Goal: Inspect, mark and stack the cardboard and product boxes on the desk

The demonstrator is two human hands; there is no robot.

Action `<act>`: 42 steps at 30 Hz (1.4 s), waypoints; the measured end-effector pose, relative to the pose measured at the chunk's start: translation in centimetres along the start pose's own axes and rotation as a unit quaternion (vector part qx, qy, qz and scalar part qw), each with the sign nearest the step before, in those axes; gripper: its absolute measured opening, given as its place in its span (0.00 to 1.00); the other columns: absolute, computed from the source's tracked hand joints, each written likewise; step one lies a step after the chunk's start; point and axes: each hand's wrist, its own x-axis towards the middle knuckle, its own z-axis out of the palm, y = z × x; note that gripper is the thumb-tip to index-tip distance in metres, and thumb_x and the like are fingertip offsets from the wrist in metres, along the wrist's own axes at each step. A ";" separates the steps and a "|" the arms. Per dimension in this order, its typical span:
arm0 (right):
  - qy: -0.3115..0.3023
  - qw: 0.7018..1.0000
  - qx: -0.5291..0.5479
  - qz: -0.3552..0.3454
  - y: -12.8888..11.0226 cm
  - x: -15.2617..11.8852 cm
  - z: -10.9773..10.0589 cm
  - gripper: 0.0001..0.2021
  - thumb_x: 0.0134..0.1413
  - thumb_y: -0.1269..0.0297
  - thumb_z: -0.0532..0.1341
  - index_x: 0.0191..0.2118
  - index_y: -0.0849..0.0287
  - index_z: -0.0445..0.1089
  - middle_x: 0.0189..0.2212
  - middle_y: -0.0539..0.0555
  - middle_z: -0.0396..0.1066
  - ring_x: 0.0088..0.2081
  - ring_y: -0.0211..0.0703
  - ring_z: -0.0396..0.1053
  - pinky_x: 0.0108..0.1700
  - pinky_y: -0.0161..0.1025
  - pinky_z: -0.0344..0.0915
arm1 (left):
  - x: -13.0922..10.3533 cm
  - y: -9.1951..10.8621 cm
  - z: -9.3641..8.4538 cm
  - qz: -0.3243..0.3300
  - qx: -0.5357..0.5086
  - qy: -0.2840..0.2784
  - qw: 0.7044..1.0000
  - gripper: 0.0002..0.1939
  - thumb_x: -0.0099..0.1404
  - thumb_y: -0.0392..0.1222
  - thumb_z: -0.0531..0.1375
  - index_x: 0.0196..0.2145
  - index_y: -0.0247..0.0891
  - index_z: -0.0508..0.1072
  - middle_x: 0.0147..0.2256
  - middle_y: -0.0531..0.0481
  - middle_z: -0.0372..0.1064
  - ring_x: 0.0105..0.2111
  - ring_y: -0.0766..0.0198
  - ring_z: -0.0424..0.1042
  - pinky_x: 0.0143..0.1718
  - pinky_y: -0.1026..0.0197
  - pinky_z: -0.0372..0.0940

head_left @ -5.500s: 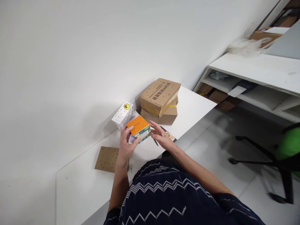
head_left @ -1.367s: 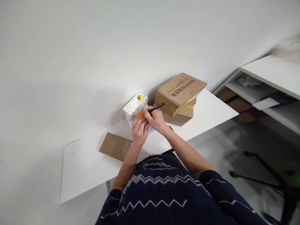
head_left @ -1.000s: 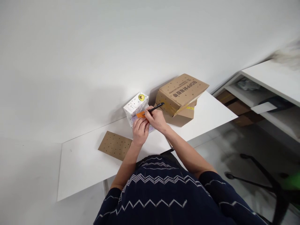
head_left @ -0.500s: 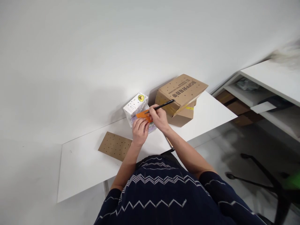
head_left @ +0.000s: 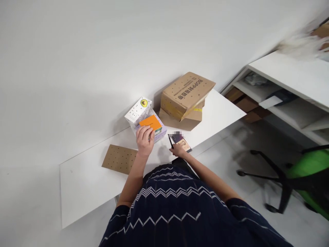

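Near the front edge of the white rectangular table (head_left: 84, 192), the right hand (head_left: 178, 150) pinches a slim black pen (head_left: 170, 141), while the left hand (head_left: 144, 140) grips a small orange-topped cardboard box (head_left: 151, 122) on or just above a lavender carton (head_left: 162, 130), any pen marks unconfirmed, work apparently unfinished.

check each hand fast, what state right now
Left hand: closed on the small orange-topped rectangular box.
Right hand: closed on the slim black pen.

Cartons (head_left: 187, 97): two, brown, stacked on bench (head_left: 84, 188)
Chair (head_left: 304, 166): green seat, black base
Shelf (head_left: 298, 73): white, brown boxes (head_left: 244, 103) beneath
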 end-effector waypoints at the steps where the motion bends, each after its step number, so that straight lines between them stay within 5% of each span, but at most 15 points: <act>1: 0.003 1.000 -0.014 0.002 -0.1 1.0 0.8 0.06 0.61 0.68 0.60 0.37 0.67 0.70 0.34 0.63 0.78 0.35 0.46 0.76 0.38 0.38 0.68 | 0.0 -0.1 0.0 -0.001 0.011 -0.003 1.000 0.06 0.69 0.41 0.59 0.41 0.38 0.76 0.41 0.42 0.75 0.46 0.57 0.73 0.52 0.50 0.68; 4: 0.020 0.999 -0.033 0.002 -1.0 3.3 2.0 0.09 0.58 0.70 0.63 0.42 0.69 0.71 0.43 0.70 0.76 0.47 0.54 0.75 0.45 0.40 0.66 | 0.0 -0.2 -0.1 -0.008 0.019 -0.009 1.000 0.07 0.70 0.42 0.59 0.39 0.38 0.76 0.40 0.42 0.75 0.45 0.57 0.74 0.51 0.50 0.68; 9: 0.039 0.998 -0.043 0.004 -0.7 4.3 2.1 0.16 0.62 0.63 0.61 0.51 0.67 0.68 0.48 0.69 0.73 0.50 0.53 0.72 0.47 0.39 0.64 | -0.1 -0.4 -0.2 -0.024 -0.010 -0.017 1.000 0.08 0.70 0.43 0.58 0.41 0.39 0.76 0.41 0.41 0.75 0.47 0.56 0.73 0.53 0.49 0.66; 12: 0.115 0.991 -0.071 0.028 1.4 3.7 1.9 0.20 0.65 0.59 0.56 0.57 0.66 0.63 0.54 0.71 0.67 0.56 0.57 0.66 0.53 0.46 0.60 | -0.1 -0.4 -0.1 -0.023 0.001 -0.017 1.000 0.08 0.70 0.43 0.59 0.40 0.39 0.76 0.41 0.41 0.75 0.46 0.56 0.73 0.52 0.49 0.67; 16: 0.219 0.964 -0.119 0.095 4.5 2.6 1.9 0.36 0.57 0.49 0.63 0.65 0.62 0.54 0.59 0.71 0.58 0.59 0.62 0.58 0.55 0.52 0.57 | 0.0 -0.3 0.0 0.000 0.007 0.002 1.000 0.06 0.68 0.40 0.60 0.41 0.39 0.76 0.41 0.42 0.76 0.46 0.57 0.73 0.51 0.49 0.68; 25: 0.198 0.971 -0.088 0.099 5.8 2.3 1.8 0.37 0.56 0.52 0.63 0.66 0.61 0.52 0.56 0.70 0.61 0.57 0.61 0.60 0.53 0.49 0.60 | -0.2 -0.5 -0.5 0.005 0.005 -0.024 1.000 0.08 0.69 0.41 0.59 0.43 0.38 0.75 0.42 0.41 0.75 0.49 0.56 0.73 0.54 0.49 0.67; 29: 0.168 0.973 0.124 0.101 5.8 1.1 0.6 0.35 0.52 0.55 0.65 0.64 0.59 0.56 0.49 0.65 0.68 0.50 0.56 0.68 0.49 0.46 0.64 | -0.2 -0.6 -0.7 -0.008 -0.005 -0.043 0.999 0.09 0.70 0.42 0.58 0.44 0.39 0.75 0.43 0.41 0.75 0.50 0.56 0.72 0.54 0.49 0.67; 31: 0.103 0.931 0.337 0.093 6.1 -0.2 0.2 0.31 0.54 0.53 0.62 0.62 0.57 0.59 0.39 0.58 0.71 0.38 0.48 0.71 0.41 0.43 0.68 | -0.2 -0.6 -0.8 0.006 -0.005 -0.034 0.999 0.08 0.69 0.40 0.58 0.44 0.40 0.75 0.43 0.42 0.74 0.49 0.56 0.72 0.53 0.49 0.68; 34: -0.019 0.804 0.592 0.061 6.4 -2.9 -0.1 0.23 0.57 0.49 0.57 0.52 0.59 0.66 0.33 0.55 0.72 0.30 0.44 0.71 0.35 0.43 0.70 | -0.2 -0.5 -0.9 0.016 0.003 -0.021 1.000 0.06 0.69 0.40 0.59 0.42 0.41 0.74 0.44 0.42 0.72 0.50 0.55 0.72 0.52 0.49 0.68; 38: -0.104 0.688 0.717 -0.047 5.5 -7.1 -0.8 0.23 0.57 0.47 0.54 0.47 0.61 0.70 0.42 0.64 0.75 0.38 0.51 0.74 0.41 0.47 0.72 | -0.6 -0.5 -1.3 -0.008 0.014 -0.010 1.000 0.07 0.66 0.42 0.62 0.42 0.41 0.72 0.46 0.42 0.69 0.52 0.53 0.69 0.54 0.46 0.67; 42: -0.173 0.610 0.762 -0.133 2.5 -10.3 -2.7 0.29 0.57 0.43 0.53 0.53 0.62 0.69 0.47 0.65 0.76 0.41 0.50 0.75 0.42 0.47 0.72 | -1.4 -0.6 -1.3 -0.105 -0.024 0.021 0.994 0.22 0.62 0.46 0.66 0.51 0.41 0.66 0.52 0.39 0.63 0.56 0.51 0.66 0.56 0.44 0.66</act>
